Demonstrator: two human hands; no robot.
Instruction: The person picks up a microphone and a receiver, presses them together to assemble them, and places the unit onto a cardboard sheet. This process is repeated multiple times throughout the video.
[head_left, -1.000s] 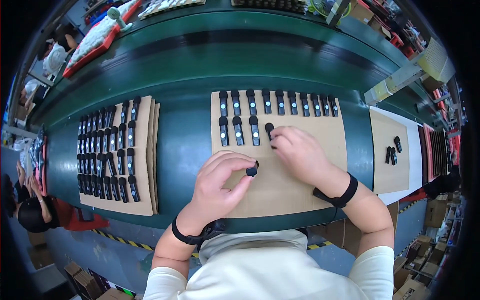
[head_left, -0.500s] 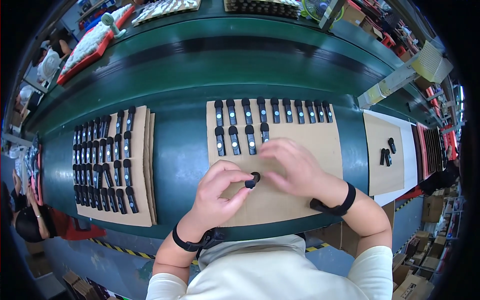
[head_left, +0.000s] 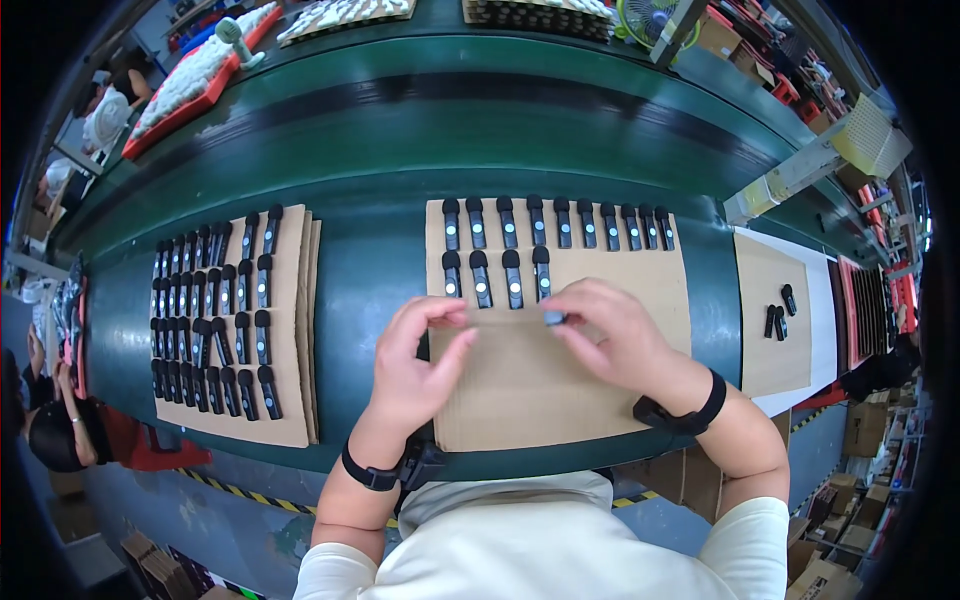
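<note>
My left hand (head_left: 412,365) is over the near left part of the middle cardboard sheet (head_left: 560,400), thumb and fingers apart with nothing between them. At the sheet's middle, my right hand (head_left: 625,340) pinches a small dark microphone (head_left: 553,318) end-on between thumb and fingertips; most of it is hidden. Just beyond the hands lies a short row of black microphones (head_left: 512,280) with foam tops and a pale round spot on each. A longer row of the same microphones (head_left: 508,222) runs along the sheet's far edge.
To the left, stacked cardboard sheets (head_left: 290,400) carry several rows of microphones (head_left: 240,340). Three microphones (head_left: 778,315) lie on a cardboard piece (head_left: 760,360) at right. A metal post (head_left: 780,185) stands behind it. Across the green belt (head_left: 400,130) sits a red tray (head_left: 190,110).
The small dark piece that was in my left fingers is now in my right fingertips. My left hand has opened and drawn slightly left.
</note>
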